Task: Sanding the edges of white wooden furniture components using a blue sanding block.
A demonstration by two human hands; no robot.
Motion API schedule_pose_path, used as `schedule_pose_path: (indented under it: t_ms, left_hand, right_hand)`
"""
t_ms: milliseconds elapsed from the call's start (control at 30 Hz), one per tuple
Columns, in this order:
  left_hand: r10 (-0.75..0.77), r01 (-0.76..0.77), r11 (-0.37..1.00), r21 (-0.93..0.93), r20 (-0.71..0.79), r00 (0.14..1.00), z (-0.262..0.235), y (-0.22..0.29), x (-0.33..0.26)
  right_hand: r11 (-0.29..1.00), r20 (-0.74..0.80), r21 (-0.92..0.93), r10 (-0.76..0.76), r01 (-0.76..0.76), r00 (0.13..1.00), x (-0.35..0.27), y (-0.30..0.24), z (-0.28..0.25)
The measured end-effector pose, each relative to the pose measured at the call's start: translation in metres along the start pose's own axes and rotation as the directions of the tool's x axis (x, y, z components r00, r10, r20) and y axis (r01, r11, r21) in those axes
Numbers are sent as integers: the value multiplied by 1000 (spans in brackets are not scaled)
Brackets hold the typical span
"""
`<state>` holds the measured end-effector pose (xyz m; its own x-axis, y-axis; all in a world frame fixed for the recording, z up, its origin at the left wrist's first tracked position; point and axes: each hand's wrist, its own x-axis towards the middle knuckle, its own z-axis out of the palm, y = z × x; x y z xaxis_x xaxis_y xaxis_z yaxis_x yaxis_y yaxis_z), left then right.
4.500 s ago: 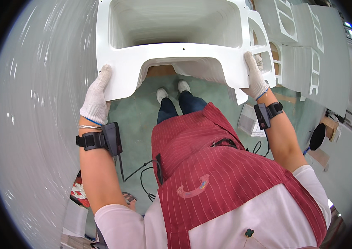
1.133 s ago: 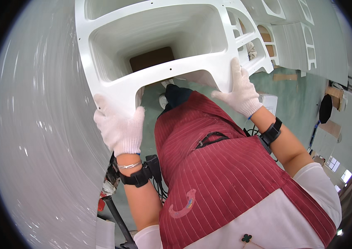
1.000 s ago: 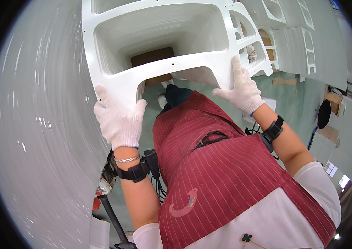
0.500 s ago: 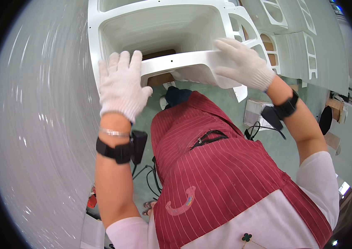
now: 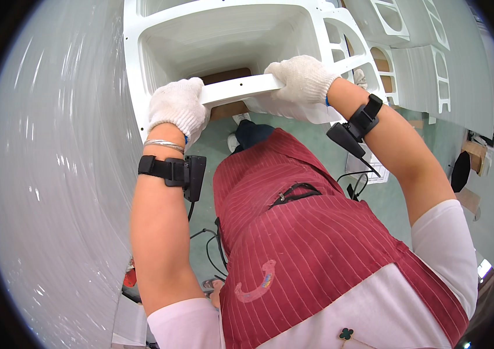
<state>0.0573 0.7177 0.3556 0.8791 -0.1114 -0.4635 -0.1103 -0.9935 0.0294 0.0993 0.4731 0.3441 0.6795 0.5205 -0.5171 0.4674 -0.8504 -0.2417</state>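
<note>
1. Head view: gloved left hand (image 5: 176, 106) and right hand (image 5: 302, 78) curl their fingers around the near bar of a white moulded panel (image 5: 241, 86), ahead.
2. Gripping seems the step in hand; any next move likely calls for even pressure.
3. Green floor (image 5: 386, 203) lies beneath, glossy pale sheeting (image 5: 55, 174) left, white stacks (image 5: 415, 70) far right.

Panel stack (image 5: 134, 75) before the apron (image 5: 317, 250); left hand (image 5: 178, 106), right hand (image 5: 302, 78) on its near bar (image 5: 229, 90). Other stacks (image 5: 417, 75) off right. Box (image 5: 375, 173) on floor (image 5: 203, 215), right of apron.
</note>
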Motion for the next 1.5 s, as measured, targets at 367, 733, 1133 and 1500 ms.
schedule_pose_path:
  t_ms: [367,733,1133,1500]
  left_hand:
    - [38,-52,984,-173,-81,996,-15,-1,-11]
    - [-585,215,349,-912,-33,811,32,-64,-18]
    - [-769,528,464,-711,-27,639,17,-53,-23]
    - [-806,611,484,-626,-48,590,-5,-41,-28]
  right_hand:
    - [962,-196,236,-90,136,976,-14,-4,2]
    - [299,-101,951,525,-73,845,-34,67,30]
    - [420,-19,827,685,-373,728,-28,38,37]
    - [423,-42,819,718,-387,695,-35,26,20]
